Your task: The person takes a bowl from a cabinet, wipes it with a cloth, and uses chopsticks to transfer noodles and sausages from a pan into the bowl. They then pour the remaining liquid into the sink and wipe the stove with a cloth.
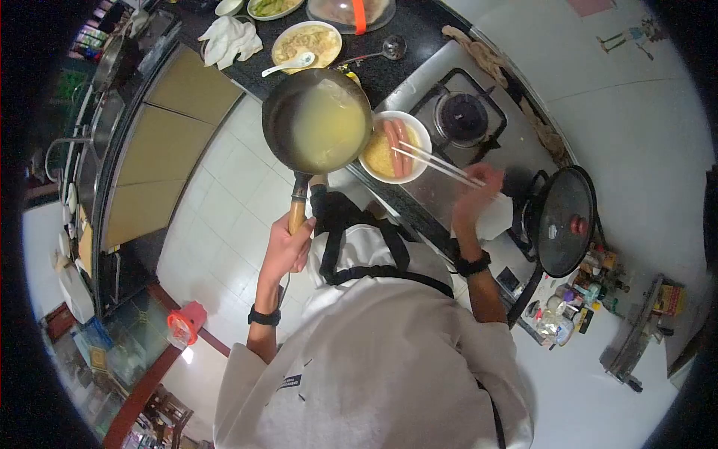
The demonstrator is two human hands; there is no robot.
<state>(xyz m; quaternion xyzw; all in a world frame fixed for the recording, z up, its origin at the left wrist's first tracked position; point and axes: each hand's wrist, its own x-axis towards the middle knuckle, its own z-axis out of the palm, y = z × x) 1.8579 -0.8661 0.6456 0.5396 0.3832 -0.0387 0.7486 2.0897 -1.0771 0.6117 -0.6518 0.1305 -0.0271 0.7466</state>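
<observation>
My left hand [285, 247] grips the wooden handle of a dark pan [317, 120], held in the air and tilted toward a white bowl [395, 147]. Pale yellow broth sits in the pan. The bowl holds noodles and two sausages and stands on the steel stove top. My right hand [477, 193] holds a pair of chopsticks [437, 163] whose tips rest over the bowl's food.
A gas burner [462, 117] lies just behind the bowl. A lidded black pan [562, 221] sits on the near burner to my right. On the dark counter stand a plate of food with a spoon [305, 43], a cloth [230, 37] and a ladle [389, 49]. Bottles [591, 280] crowd the right.
</observation>
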